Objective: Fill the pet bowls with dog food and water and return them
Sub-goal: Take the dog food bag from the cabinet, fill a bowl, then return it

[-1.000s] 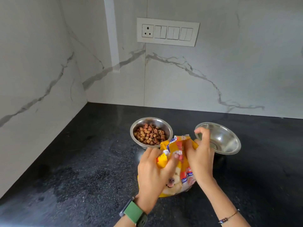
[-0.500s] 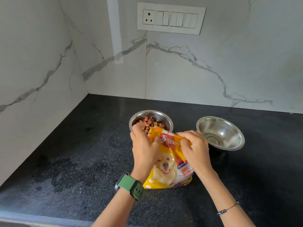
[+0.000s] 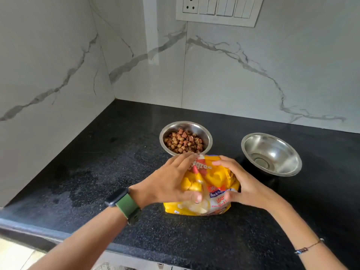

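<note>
Two hands (image 3: 204, 182) gripping one bag (image 3: 210, 178), two bowls (image 3: 270, 154)

Plenty of open counter (image 3: 101, 172) on the left side, all the way to the back left corner. The middle's crowded: food bowl (image 3: 185, 140) and empty bowl (image 3: 271, 153) sit apart with a gap between, and the yellow bag (image 3: 212, 184) blocks right in front of the food bowl, toward the counter's front edge.
</note>
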